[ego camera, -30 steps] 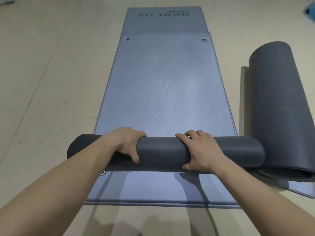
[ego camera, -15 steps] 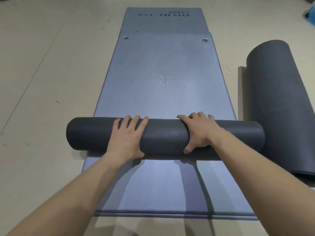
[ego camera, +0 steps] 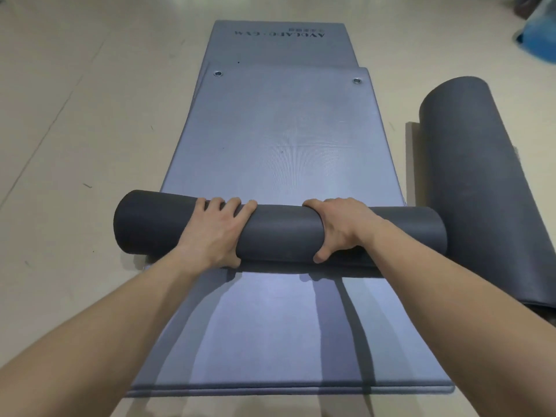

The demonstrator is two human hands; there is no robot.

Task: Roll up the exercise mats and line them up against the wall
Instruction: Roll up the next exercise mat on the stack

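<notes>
Presently gripping the rolled mat section (ego camera: 282, 233) from above with the left hand (ego camera: 215, 233) and right hand (ego camera: 340, 228), placed apart on either side of its middle. Fingers wrapped over the top of the roll, thumbs hooked under its near side; both forearms stretched forward and converging. Roll lying crosswise on the unrolled length (ego camera: 282, 139) of the same mat, stacked on a lower mat (ego camera: 270, 341). Second roll (ego camera: 481, 182) lengthwise at right, touching the right end. Beige floor (ego camera: 75, 115) all around.
</notes>
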